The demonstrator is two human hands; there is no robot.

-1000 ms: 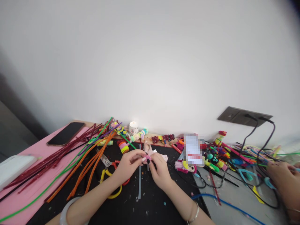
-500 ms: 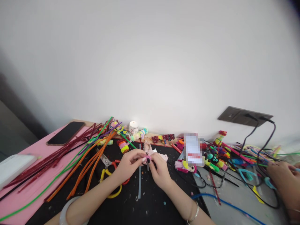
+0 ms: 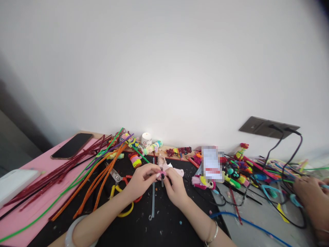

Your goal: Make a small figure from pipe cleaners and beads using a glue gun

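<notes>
My left hand (image 3: 140, 183) and my right hand (image 3: 175, 188) meet over the black mat (image 3: 144, 226), fingertips pinched together on a small pink fuzzy piece (image 3: 162, 175) with a black dot. A pale pink shape (image 3: 180, 172) lies just behind my right hand. A grey stick with a hooked end (image 3: 153, 197) lies on the mat between my wrists. Scissors with yellow and red handles (image 3: 120, 192) rest under my left forearm.
Long orange, green and dark red pipe cleaners (image 3: 84, 178) fan across the left. A phone (image 3: 72, 145) lies on the pink sheet. Small colourful craft figures (image 3: 231, 169) and cables crowd the right, where another person's hand (image 3: 311, 195) works. A wall socket (image 3: 268, 127) sits above.
Almost nothing has moved; my fingertips stay pinched on the pink piece, with only a slight shift of the view.
</notes>
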